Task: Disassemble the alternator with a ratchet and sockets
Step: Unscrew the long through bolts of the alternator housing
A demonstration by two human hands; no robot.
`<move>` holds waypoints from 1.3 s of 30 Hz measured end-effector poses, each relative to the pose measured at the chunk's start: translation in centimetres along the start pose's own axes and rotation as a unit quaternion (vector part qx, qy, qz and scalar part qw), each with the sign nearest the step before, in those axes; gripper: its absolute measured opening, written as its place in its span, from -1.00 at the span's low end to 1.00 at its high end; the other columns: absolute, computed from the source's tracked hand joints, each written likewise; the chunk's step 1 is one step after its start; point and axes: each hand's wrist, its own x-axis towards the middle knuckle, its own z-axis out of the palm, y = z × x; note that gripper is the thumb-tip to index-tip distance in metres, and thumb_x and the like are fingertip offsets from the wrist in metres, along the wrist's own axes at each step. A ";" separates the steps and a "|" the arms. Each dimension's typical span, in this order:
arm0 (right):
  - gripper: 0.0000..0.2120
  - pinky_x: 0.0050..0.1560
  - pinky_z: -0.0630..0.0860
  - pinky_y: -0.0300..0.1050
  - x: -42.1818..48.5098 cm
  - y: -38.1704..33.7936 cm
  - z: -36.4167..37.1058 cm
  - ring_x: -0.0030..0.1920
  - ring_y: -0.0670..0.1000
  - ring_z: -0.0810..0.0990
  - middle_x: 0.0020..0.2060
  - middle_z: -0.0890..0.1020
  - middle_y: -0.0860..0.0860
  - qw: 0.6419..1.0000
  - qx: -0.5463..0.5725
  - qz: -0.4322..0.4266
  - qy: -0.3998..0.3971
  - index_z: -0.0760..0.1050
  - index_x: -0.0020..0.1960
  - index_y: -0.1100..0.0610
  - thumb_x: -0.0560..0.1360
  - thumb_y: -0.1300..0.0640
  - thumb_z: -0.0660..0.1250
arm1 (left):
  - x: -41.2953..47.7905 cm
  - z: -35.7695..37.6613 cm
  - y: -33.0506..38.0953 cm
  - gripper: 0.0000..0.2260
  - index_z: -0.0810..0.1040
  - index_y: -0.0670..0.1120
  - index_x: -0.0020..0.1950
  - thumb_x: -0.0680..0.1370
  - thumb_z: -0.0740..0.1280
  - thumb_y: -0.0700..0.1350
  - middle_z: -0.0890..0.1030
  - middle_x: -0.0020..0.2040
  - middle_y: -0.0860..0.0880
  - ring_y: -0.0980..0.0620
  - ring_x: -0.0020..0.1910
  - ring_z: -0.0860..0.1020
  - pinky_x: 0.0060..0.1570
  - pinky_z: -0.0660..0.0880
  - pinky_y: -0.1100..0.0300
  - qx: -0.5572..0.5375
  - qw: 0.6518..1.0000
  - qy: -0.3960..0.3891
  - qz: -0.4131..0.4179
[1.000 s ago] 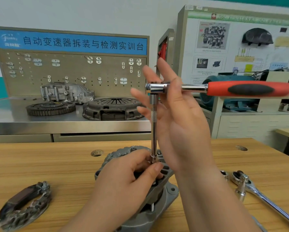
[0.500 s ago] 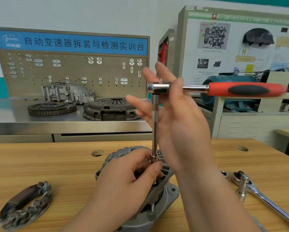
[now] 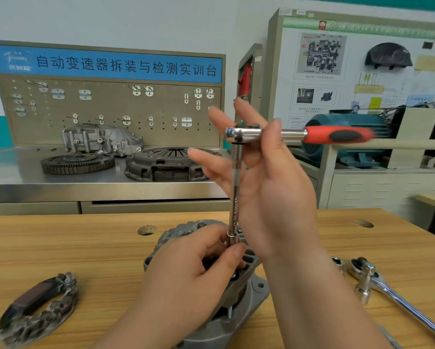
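The grey alternator (image 3: 252, 295) stands on the wooden bench (image 3: 60, 248), mostly hidden behind my hands. A chrome extension bar (image 3: 235, 197) rises upright from it to the ratchet (image 3: 337, 135), whose red and black handle points right and is blurred. My left hand (image 3: 193, 273) grips the socket end of the bar, down on the alternator. My right hand (image 3: 269, 197) is at the ratchet head, thumb hooked over the chrome neck and the other fingers spread behind the bar.
A second chrome ratchet (image 3: 377, 283) and a small socket (image 3: 337, 263) lie on the bench at the right. A removed alternator part (image 3: 37, 311) lies at the front left. A round hole (image 3: 147, 229) is in the bench behind the alternator.
The ratchet handle has swung round the upright bar; its red end now looks shorter and blurred. My left hand has stayed on the socket.
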 end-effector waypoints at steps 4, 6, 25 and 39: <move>-0.53 -0.02 0.58 -0.11 0.1 -0.1 0.0 -0.10 0.02 0.70 0.01 0.71 -0.02 0.999 -0.032 0.011 0.014 0.47 0.25 0.02 0.48 -0.21 0.11 | 0.1 0.0 0.0 -0.76 0.56 0.17 -0.07 0.52 0.13 0.19 0.64 -0.18 0.36 0.31 -0.13 0.61 -0.10 0.51 0.18 -0.003 1.000 -0.010 0.002; -0.71 0.10 0.56 -0.07 -0.1 0.0 0.2 0.04 0.00 0.66 0.10 0.68 -0.04 0.993 -0.098 -0.054 0.028 0.51 0.20 -0.06 0.55 -0.10 0.19 | 0.1 0.0 -0.2 -0.78 0.57 0.14 -0.11 0.45 0.17 0.16 0.64 -0.20 0.37 0.34 -0.13 0.59 -0.13 0.47 0.25 -0.007 1.000 -0.011 -0.007; -0.75 -0.14 0.54 -0.22 -0.3 0.0 0.5 -0.02 0.02 0.69 0.19 0.64 -0.11 0.995 -0.072 -0.067 0.017 0.51 0.19 -0.13 0.56 -0.01 0.17 | 0.1 0.1 -0.2 -0.78 0.58 0.17 -0.10 0.40 0.20 0.17 0.64 -0.22 0.37 0.37 -0.14 0.60 -0.11 0.47 0.28 -0.016 1.000 0.003 -0.014; -0.71 0.02 0.56 -0.17 -0.1 -0.2 0.3 0.04 0.02 0.69 0.21 0.63 -0.11 0.998 -0.047 -0.040 0.007 0.49 0.22 -0.11 0.52 -0.09 0.22 | -0.1 0.0 0.1 -0.79 0.58 0.16 -0.12 0.40 0.21 0.17 0.65 -0.24 0.33 0.32 -0.17 0.61 -0.06 0.54 0.15 -0.020 1.000 0.008 -0.013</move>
